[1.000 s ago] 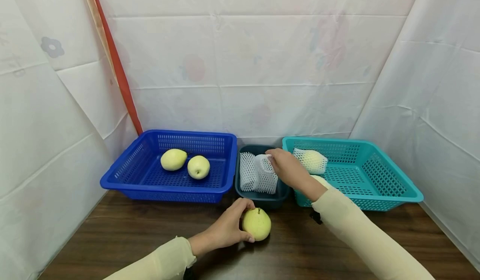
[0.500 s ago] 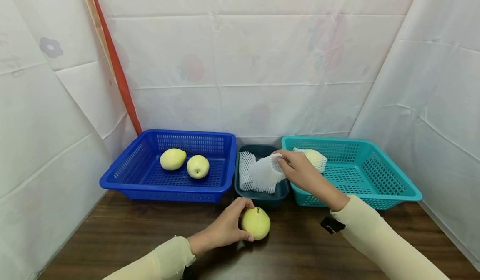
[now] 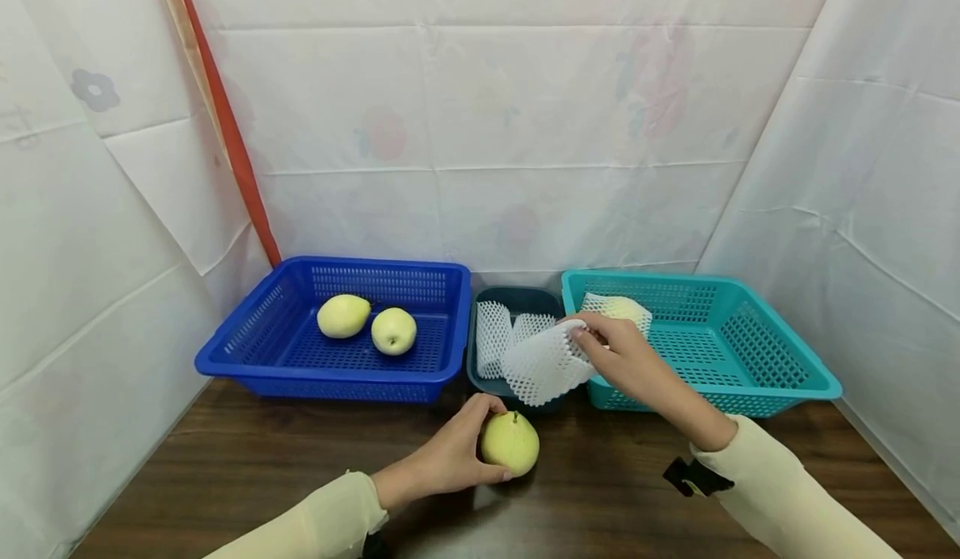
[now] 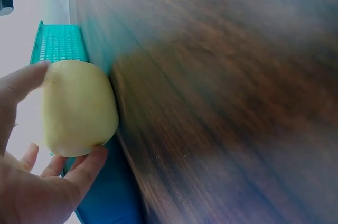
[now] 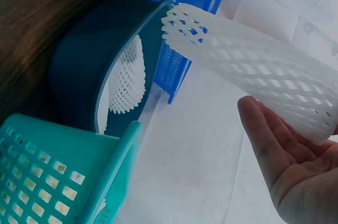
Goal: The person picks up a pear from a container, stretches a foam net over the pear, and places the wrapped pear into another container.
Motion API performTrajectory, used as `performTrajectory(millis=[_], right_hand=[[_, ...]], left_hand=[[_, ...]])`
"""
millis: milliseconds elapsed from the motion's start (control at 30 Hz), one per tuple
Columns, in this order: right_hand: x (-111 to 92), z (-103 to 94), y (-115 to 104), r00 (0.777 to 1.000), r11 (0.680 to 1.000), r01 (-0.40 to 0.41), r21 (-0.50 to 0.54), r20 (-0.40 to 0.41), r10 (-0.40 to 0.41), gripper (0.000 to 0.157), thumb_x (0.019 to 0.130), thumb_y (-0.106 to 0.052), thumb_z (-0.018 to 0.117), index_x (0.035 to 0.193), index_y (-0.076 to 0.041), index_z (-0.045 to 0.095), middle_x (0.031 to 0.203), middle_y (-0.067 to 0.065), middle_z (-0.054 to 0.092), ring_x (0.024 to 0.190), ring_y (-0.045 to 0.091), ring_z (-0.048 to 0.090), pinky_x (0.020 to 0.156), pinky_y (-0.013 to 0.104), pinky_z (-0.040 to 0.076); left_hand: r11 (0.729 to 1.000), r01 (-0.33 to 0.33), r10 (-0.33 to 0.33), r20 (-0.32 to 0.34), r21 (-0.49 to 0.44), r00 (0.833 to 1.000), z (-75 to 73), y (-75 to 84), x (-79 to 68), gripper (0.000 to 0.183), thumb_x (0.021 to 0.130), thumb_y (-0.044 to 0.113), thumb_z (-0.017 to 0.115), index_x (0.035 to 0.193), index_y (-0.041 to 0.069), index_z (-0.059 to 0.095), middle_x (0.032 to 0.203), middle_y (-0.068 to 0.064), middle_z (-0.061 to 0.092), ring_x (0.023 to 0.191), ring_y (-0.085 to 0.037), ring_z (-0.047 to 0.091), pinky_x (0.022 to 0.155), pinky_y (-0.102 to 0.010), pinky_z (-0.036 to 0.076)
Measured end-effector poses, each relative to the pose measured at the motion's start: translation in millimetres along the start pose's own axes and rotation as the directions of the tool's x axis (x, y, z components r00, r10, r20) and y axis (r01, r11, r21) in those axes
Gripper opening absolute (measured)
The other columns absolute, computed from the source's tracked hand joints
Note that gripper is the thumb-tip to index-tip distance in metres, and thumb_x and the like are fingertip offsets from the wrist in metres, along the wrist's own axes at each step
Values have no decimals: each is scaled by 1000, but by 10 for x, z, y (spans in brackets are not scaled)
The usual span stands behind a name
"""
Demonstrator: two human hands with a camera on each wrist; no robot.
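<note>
A pale yellow-green pear (image 3: 511, 444) stands on the wooden table, stem up. My left hand (image 3: 448, 452) holds it from the left, thumb at the near side and fingers at the far side; the left wrist view shows the pear (image 4: 79, 109) between thumb and fingertips. My right hand (image 3: 617, 354) pinches one end of a white foam net sleeve (image 3: 546, 364), which slants down to the left above the dark teal bin (image 3: 517, 296). In the right wrist view the sleeve (image 5: 253, 60) is a hollow tube with its far end open. More foam net sleeves (image 3: 492, 338) lie in that bin.
At the left, a blue basket (image 3: 330, 369) holds two pears (image 3: 393, 331). A turquoise basket (image 3: 750, 392) at the right holds a pear in a foam net (image 3: 626, 311), partly hidden by my right hand. White cloth (image 3: 480, 126) hangs behind and at both sides.
My right hand has lifted a foam net sleeve out of the bin and drawn it toward me and slightly right. The left hand and its pear have stayed in place.
</note>
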State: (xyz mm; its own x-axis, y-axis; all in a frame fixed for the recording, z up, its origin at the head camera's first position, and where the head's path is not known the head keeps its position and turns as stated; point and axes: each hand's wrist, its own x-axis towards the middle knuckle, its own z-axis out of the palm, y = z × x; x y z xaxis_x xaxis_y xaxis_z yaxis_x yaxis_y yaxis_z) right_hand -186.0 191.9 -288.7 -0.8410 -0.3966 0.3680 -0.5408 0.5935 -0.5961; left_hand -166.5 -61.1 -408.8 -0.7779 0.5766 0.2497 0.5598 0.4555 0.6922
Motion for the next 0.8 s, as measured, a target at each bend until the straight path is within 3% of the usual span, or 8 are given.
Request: performTrajectory(millis=[133,267,467,600,700,800], right_hand=[[-45,-11,-18,1000,1000,9,15,-8,-9,26,102,-19,47,117,-9,65,97,2,66,80,16,56,65,34,47],[-64,-28,-62,1000,998,26,49,-18,-25,26,101,-17,47,117,-7,65,105,6,66,83,17,57,66,35,48],[-50,-47,-159,997,993,70,91,-40,-67,25,101,-14,48,118,-7,65,108,8,66,87,18,59,67,33,49],[-50,-42,-237,997,991,66,113,-43,-61,26,101,-14,48,120,-7,64,91,6,64,76,19,55,58,31,45],[-51,-24,-263,998,989,54,134,-41,-49,26,101,-13,47,119,-6,64,90,6,64,74,18,54,57,30,44],[-54,0,-252,998,988,49,147,-39,-44,23,101,-11,45,113,-6,64,85,6,62,69,15,52,55,28,44]], left_hand=[[998,53,-55,-43,-44,998,-30,55,4,51,92,36,62,125,3,43,122,-9,47,114,-23,48,95,-43,41],[995,49,-59,-122,-83,991,-123,128,62,43,102,31,45,130,-2,45,126,-16,49,117,-27,47,95,-47,40],[990,46,-77,-241,-130,967,-299,246,165,34,103,23,41,125,1,53,116,-9,55,105,-19,51,86,-40,44],[974,64,-122,-269,-216,955,-354,307,192,27,104,25,41,110,5,58,101,-4,55,94,-17,49,79,-33,42],[937,72,-173,-276,-341,945,-354,340,197,24,103,23,43,97,4,56,88,-3,50,87,-18,47,74,-28,39],[858,58,-239,-297,-510,925,-343,371,203,22,102,20,46,91,3,53,85,-3,48,85,-17,47,75,-26,39]])
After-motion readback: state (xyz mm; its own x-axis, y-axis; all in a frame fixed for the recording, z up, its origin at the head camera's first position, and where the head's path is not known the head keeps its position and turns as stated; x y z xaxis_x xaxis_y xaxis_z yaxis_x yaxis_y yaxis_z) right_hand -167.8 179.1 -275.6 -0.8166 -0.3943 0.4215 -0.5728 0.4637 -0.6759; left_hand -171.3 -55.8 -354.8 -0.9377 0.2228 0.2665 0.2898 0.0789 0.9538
